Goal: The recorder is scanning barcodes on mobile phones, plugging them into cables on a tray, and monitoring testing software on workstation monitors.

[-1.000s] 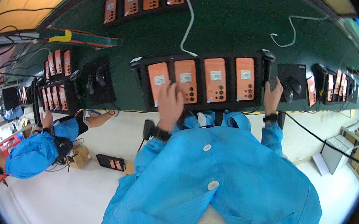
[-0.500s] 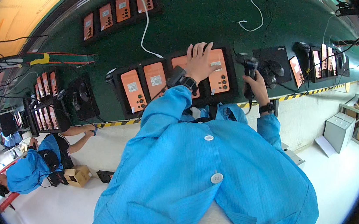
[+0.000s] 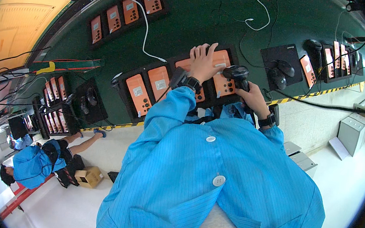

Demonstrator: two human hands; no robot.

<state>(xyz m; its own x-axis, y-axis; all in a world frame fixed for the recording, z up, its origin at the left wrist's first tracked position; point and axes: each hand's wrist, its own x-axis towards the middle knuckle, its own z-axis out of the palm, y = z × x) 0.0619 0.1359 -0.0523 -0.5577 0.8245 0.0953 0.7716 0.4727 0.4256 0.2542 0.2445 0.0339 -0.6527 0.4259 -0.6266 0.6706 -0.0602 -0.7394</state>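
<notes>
Nearest the blue-jacketed body, the right hand (image 3: pixel 253 100) is wrapped around the grip of a black, pistol-shaped handheld scanner (image 3: pixel 236 72). Its forearm enters low from the right; the wrist, with a black band, is angled inward. The scanner head sits over the rightmost of four orange, rectangular phones, the rightmost phone (image 3: pixel 220 82), which lies back up in a black, flat tray (image 3: pixel 210 94). Contact between head and phone cannot be determined.

The step in hand appears to be aligning the scanner with the white label on this phone. The next move calls for an unobstructed label and a steady wrist.

The left hand (image 3: pixel 202 65) extends forward above the third and rightmost phones, palm down, fingers spread wide, gripping nothing visible; whether it touches either phone cannot be determined. The two left-hand phones, the leftmost phone (image 3: pixel 137 95) and the second phone (image 3: pixel 158 83), are largely exposed.

Beyond the tray, a white, thin cable (image 3: pixel 145 34) crosses the dark green tabletop (image 3: pixel 200 24). Farther off lies another row of four orange phones (image 3: pixel 114 19).
</notes>
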